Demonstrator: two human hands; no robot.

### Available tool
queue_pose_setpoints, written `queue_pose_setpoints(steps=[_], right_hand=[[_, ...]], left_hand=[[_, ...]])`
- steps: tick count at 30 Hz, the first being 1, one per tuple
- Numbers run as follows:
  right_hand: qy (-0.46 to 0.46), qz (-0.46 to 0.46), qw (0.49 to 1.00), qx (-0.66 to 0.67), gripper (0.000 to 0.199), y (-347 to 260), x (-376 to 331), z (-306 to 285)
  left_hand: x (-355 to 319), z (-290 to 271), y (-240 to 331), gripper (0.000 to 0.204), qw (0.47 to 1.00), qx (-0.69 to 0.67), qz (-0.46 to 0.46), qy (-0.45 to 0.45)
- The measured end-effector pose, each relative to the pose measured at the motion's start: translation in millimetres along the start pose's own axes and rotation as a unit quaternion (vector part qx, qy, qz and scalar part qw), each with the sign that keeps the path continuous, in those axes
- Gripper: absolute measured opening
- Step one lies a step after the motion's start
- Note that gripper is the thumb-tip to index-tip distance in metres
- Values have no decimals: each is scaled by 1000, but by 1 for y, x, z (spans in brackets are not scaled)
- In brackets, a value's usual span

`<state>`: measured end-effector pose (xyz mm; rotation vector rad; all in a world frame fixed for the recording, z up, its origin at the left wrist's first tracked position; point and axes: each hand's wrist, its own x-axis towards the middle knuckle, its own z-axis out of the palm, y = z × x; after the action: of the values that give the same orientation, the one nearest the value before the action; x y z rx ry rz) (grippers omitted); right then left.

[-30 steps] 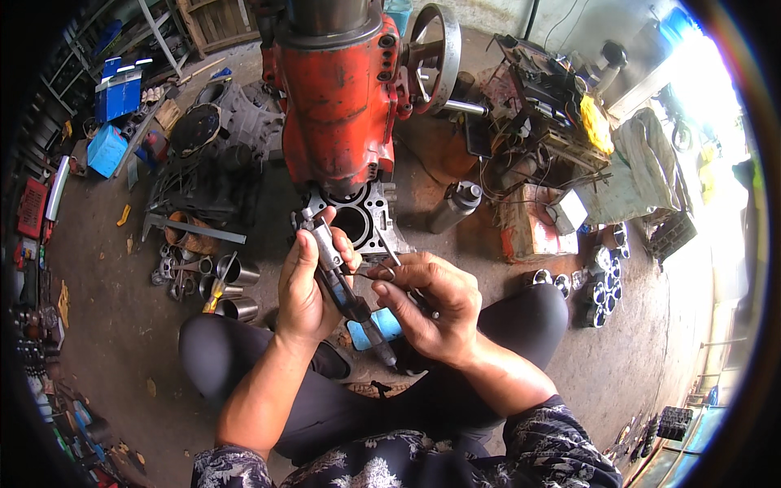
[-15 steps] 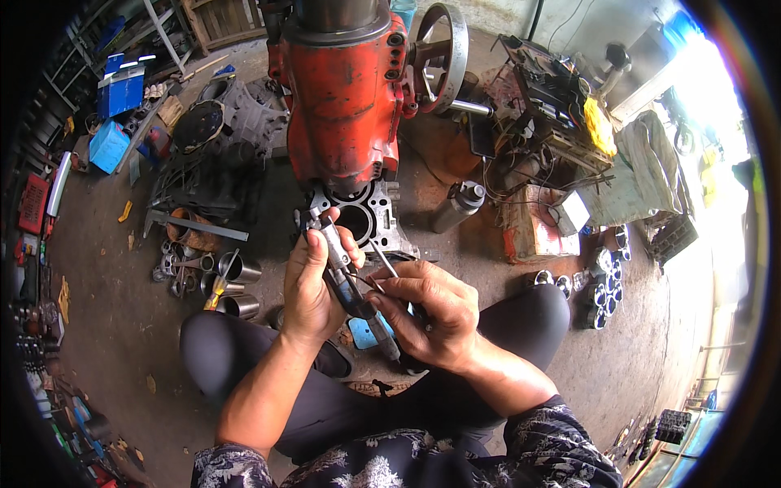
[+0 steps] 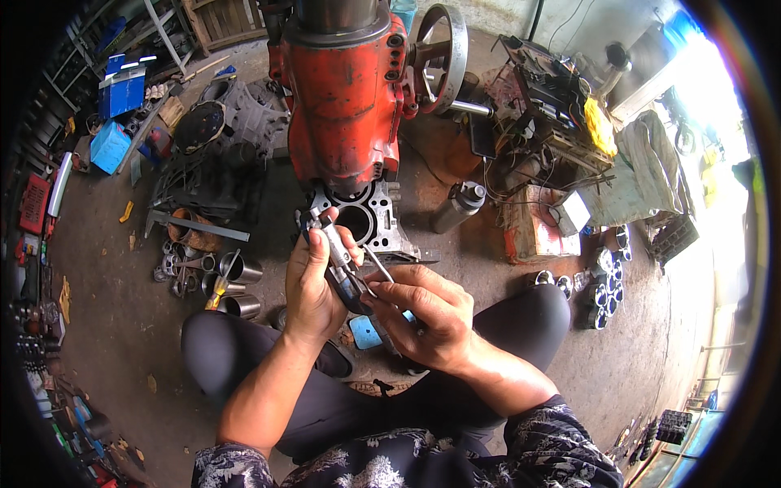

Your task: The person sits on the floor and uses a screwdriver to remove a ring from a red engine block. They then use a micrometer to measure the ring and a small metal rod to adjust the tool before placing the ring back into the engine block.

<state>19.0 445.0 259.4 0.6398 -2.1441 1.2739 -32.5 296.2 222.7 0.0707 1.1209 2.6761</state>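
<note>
Basically, two hands on one small measuring tool, seated person, cluttered workshop floor.
Left hand point(image 3: 313, 285): closed around the micrometer point(image 3: 342, 264), fingers wrapped over its frame, tool tilted, upper end toward the engine block.
Right hand point(image 3: 427, 313): pinched shut on the micrometer's lower dark end and a thin metal rod point(image 3: 378, 264) that sticks up beside it; exact contact between rod and tool is hard to tell.
Tool position: held in the air over the lap, just in front of the engine block point(image 3: 366, 224), not touching it.
Risk, slip: grip is fingertips only on the right side; a twist could let the rod slide out and drop between the legs.
Risk, drop: hard concrete floor point(image 3: 122, 325) below; a fall would likely knock the tool out of true.
Risk, bad reading: tool is tilted and unsupported, so any setting made now may be off.
Risk, clutter: cylinder sleeves point(image 3: 232, 285) lie near the left knee, a metal bottle point(image 3: 457, 205) stands near the block; a dropped small part could roll among them.
Risk, machine: red boring machine point(image 3: 346, 98) looms just above the block; little headroom if the hands lift.
</note>
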Motion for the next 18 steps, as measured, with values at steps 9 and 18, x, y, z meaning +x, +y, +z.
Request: queue_pose_setpoints(steps=[9,18], right_hand=[[-20,-40,998,-33,31,-2,-4,6],[2,-46,999,-23,30,-3,-4,9]], left_hand=[[-1,-3,-4,43,999,34,39,17],[0,-3,-4,43,998,30,52,23]])
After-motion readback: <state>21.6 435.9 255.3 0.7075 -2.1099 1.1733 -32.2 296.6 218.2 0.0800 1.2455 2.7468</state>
